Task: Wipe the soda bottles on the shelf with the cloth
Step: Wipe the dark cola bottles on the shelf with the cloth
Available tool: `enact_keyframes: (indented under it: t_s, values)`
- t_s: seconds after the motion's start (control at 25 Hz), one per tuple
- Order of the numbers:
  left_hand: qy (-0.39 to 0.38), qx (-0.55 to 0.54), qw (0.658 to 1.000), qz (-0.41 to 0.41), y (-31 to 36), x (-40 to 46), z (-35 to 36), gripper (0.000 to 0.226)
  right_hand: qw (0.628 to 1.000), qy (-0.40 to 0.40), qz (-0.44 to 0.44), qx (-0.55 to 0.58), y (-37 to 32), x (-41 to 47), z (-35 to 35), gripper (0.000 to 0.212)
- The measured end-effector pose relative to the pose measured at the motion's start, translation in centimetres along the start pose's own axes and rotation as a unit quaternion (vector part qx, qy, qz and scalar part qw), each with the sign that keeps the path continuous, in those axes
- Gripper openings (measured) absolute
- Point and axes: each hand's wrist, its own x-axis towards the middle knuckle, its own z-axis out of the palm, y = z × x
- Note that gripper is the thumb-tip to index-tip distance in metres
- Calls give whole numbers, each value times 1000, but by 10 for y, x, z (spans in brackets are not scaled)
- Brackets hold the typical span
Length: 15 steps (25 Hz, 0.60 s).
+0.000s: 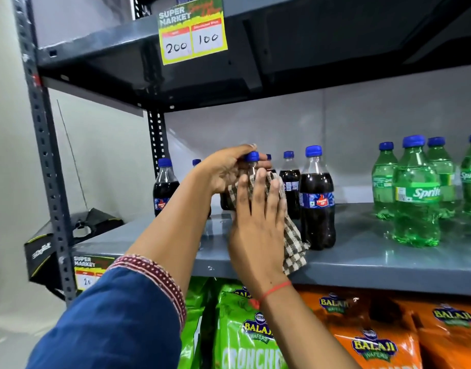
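On the grey metal shelf (362, 259) stand several dark cola bottles with blue caps. My left hand (226, 169) grips the neck of one cola bottle (251, 162) just under its cap. My right hand (258, 214) presses a brown-and-white checked cloth (293, 241) flat against that bottle's body, hiding most of it. Another cola bottle (318, 198) stands just right of the cloth, one more (165, 187) at the far left. Green Sprite bottles (415, 193) stand in a group on the right.
A shelf board with a yellow price tag (193, 30) hangs overhead. Green and orange wafer bags (372, 342) fill the shelf below. The perforated upright post (47, 161) stands at left, with a black box (42, 251) behind it.
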Motion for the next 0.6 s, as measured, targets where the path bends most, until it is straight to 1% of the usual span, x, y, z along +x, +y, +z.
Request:
enact_keyframes:
  t_s: [0.12,0.2,0.28,0.36,0.4,0.48,0.6]
  values:
    - [-3,0,1000,4,3,-3,4,30,1000,-10,-13,-11,3,11,-6,66]
    - [4,2,1000,-1,4,-4,5,30,1000,2,-14,-1,8,16,-8,66]
    - [-8,-9,1000,-2,4,-4,4,30,999,2,-36,-1,9,7,-7,67]
    - [-13,-19,1000,1,5,-5,4,30,999,4,-49,0,10,2,-3,61]
    - [-11,-16,1000,4,4,-6,4,30,999,7,-41,5,11,4,-2,58]
    - [-4,-9,1000,11,5,-7,5,31,999,19,-32,14,13,8,0,58]
    - [-6,-17,1000,9,5,-8,4,30,998,32,-57,22,11,4,2,58]
